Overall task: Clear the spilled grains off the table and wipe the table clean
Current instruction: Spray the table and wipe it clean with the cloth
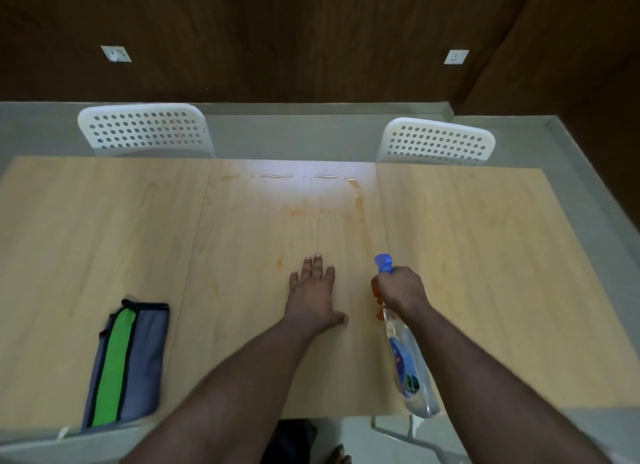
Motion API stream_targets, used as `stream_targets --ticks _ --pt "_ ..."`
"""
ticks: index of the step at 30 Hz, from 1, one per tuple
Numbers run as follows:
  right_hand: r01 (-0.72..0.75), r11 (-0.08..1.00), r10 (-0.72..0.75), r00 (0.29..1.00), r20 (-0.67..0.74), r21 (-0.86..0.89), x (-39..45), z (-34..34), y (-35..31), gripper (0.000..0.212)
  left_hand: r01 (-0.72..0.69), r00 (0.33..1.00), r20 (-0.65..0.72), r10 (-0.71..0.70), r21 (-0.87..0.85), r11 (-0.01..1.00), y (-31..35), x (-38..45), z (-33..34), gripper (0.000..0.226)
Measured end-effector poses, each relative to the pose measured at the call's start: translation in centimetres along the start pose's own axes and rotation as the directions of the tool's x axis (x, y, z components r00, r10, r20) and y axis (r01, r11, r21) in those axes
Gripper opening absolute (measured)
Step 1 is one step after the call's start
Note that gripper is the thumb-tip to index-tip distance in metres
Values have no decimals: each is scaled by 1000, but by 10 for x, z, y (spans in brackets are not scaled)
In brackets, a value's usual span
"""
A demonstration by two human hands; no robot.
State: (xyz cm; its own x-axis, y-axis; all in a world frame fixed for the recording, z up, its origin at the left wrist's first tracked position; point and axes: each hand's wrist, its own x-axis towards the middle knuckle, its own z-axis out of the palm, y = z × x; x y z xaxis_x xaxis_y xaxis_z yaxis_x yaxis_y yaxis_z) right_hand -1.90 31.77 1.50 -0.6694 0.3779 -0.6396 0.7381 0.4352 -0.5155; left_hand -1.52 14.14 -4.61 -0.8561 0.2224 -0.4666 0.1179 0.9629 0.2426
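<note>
Both forearms bare, no sleeves, no watch or rings visible; bare foot [338,455] at bottom edge.

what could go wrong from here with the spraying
The left hand lies flat on the table just beside the spray bottle gripped in the right hand, so spray may hit it. The folded cloth sits far left, out of quick reach, so liquid could spread with the orange streaks first.
</note>
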Motion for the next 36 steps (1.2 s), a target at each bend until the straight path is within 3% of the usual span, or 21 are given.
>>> stream_targets --ticks 6,18,25,31,36 --pt "-16 1000 16 999 30 -3 -49 -2 61 21 3 1000 1 -3 -15 1000 11 -57 35 124" --pt "202 941 -169 976 140 -272 -102 53 132 16 74 995 -66 -78 -61 995 -15 -128 75 116" --pt "304 885 -207 935 287 -352 -131 102 118 29 167 979 -99 -179 -121 979 -59 -157 80 122" --pt "453 796 -267 858 439 -401 -155 152 78 13 210 962 -138 -235 -173 962 -111 -175 79 124" --pt "468 791 -268 844 466 -393 -162 189 38 31 226 946 -182 -268 -221 949 -155 -178 71 129"
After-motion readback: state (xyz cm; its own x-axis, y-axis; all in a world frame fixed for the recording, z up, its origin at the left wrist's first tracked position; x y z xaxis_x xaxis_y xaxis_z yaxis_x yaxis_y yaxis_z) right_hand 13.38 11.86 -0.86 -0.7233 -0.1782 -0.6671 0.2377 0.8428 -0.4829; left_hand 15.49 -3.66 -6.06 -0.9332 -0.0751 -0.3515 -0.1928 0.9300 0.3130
